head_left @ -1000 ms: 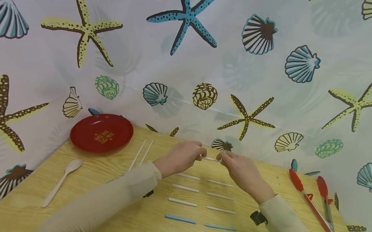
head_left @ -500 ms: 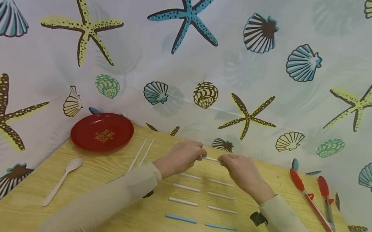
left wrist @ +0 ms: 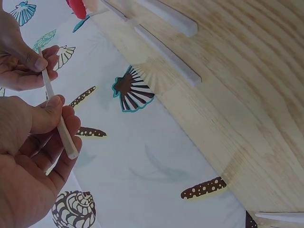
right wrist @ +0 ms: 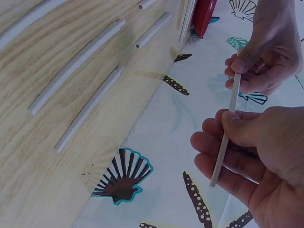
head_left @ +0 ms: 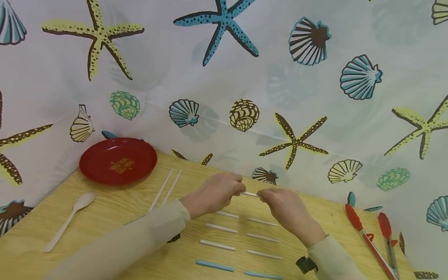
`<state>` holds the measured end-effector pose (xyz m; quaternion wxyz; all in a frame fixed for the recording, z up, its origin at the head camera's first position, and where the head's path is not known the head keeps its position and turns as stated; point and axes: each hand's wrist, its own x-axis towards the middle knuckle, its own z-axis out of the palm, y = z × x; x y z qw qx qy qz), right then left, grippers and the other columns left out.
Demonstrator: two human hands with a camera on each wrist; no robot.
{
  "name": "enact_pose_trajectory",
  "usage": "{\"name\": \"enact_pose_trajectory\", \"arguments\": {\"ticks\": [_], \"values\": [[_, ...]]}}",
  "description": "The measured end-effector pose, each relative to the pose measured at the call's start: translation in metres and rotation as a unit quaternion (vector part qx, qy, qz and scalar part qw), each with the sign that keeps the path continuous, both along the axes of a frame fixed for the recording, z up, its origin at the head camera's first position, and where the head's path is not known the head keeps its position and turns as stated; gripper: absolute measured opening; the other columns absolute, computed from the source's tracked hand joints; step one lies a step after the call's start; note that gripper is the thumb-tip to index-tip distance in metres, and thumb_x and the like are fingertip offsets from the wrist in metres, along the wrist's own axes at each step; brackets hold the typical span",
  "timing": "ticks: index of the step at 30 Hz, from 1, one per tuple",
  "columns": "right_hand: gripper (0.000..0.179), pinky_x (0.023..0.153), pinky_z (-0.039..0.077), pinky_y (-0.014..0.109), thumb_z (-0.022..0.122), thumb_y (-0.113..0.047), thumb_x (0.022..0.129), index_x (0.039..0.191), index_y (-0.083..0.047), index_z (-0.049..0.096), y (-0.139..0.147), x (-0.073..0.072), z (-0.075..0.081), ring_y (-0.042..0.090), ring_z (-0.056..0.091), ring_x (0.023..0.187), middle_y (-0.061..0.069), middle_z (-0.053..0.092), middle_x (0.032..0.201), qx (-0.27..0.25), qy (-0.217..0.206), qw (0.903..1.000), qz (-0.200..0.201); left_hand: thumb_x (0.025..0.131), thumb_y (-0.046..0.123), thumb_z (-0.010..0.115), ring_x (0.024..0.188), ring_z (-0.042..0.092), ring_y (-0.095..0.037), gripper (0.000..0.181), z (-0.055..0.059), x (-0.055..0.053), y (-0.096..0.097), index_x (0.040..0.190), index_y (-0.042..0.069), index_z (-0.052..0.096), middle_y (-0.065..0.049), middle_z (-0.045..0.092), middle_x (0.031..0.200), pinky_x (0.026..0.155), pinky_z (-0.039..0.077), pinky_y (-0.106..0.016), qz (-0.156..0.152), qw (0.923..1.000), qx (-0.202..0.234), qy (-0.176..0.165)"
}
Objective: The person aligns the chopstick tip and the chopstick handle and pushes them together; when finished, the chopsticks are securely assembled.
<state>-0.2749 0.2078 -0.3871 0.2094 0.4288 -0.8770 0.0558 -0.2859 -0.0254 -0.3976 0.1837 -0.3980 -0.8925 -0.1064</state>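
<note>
My left hand (head_left: 214,194) and right hand (head_left: 287,208) hold the two ends of one slim white chopstick (head_left: 249,194), raised over the far side of the table. In the left wrist view, the thumb and fingers of my left hand pinch its thicker, square-ended part (left wrist: 66,137). The right wrist view has my right thumb pressing the chopstick (right wrist: 232,102) against curled fingers, and a faint line crosses it between the hands. Below lie short white sticks (head_left: 220,228) in two columns, with blue sticks (head_left: 214,265) nearer me.
Two long white chopsticks (head_left: 172,186) lie left of my hands, partly behind the left sleeve. Beyond them sits a red plate (head_left: 103,162) with gold markings. A pale spoon (head_left: 66,222) is at the left, red-tipped tongs (head_left: 379,252) at the right. A shell-printed cloth (head_left: 219,84) hangs behind.
Both hands keep their grip on the white chopstick, and the space between them is slightly narrower. The head view has shifted a little. Everything on the table lies as before.
</note>
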Motion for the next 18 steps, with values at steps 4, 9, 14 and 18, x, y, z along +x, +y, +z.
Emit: {"name": "enact_pose_trajectory", "arguments": {"ticks": [4, 9, 14, 18], "values": [[0.022, 0.065, 0.056, 0.033, 0.074, 0.007, 0.084, 0.102, -0.005, 0.071, -0.0025, -0.001, 0.0004, 0.019, 0.067, 0.072, 0.005, 0.071, 0.087, -0.007, -0.009, 0.9999, 0.008, 0.087, -0.006, 0.071, 0.075, 0.062, -0.016, 0.019, -0.0004, -0.0005, -0.0026, 0.096, 0.01, 0.076, -0.002, 0.06, 0.083, 0.066, 0.052, -0.026, -0.008, 0.9998, 0.011, 0.015], [0.026, 0.065, 0.056, 0.031, 0.073, 0.012, 0.082, 0.103, -0.004, 0.071, -0.0027, -0.0004, 0.0029, 0.019, 0.066, 0.071, 0.006, 0.071, 0.085, -0.002, -0.015, 0.9997, 0.017, 0.083, -0.011, 0.072, 0.071, 0.06, -0.015, 0.022, -0.0008, 0.0, -0.0025, 0.087, 0.011, 0.074, 0.0, 0.055, 0.078, 0.063, 0.05, -0.024, -0.02, 0.9986, 0.023, 0.042], [0.027, 0.064, 0.056, 0.029, 0.073, 0.013, 0.082, 0.105, -0.001, 0.071, -0.0034, 0.0012, 0.0049, 0.019, 0.067, 0.071, 0.008, 0.072, 0.086, 0.013, -0.015, 0.9995, 0.027, 0.081, -0.016, 0.07, 0.071, 0.058, -0.015, 0.026, -0.0015, 0.0013, -0.0019, 0.083, 0.01, 0.073, 0.0, 0.054, 0.077, 0.064, 0.049, -0.024, -0.03, 0.9978, 0.026, 0.054], [0.026, 0.062, 0.055, 0.028, 0.073, 0.013, 0.081, 0.103, 0.0, 0.07, -0.004, 0.0018, 0.0027, 0.019, 0.066, 0.069, 0.008, 0.071, 0.084, 0.015, -0.016, 0.9992, 0.034, 0.08, -0.018, 0.069, 0.071, 0.056, -0.015, 0.027, -0.0031, 0.0029, -0.002, 0.084, 0.008, 0.072, -0.001, 0.053, 0.078, 0.064, 0.048, -0.025, -0.039, 0.9974, 0.019, 0.058]]}}
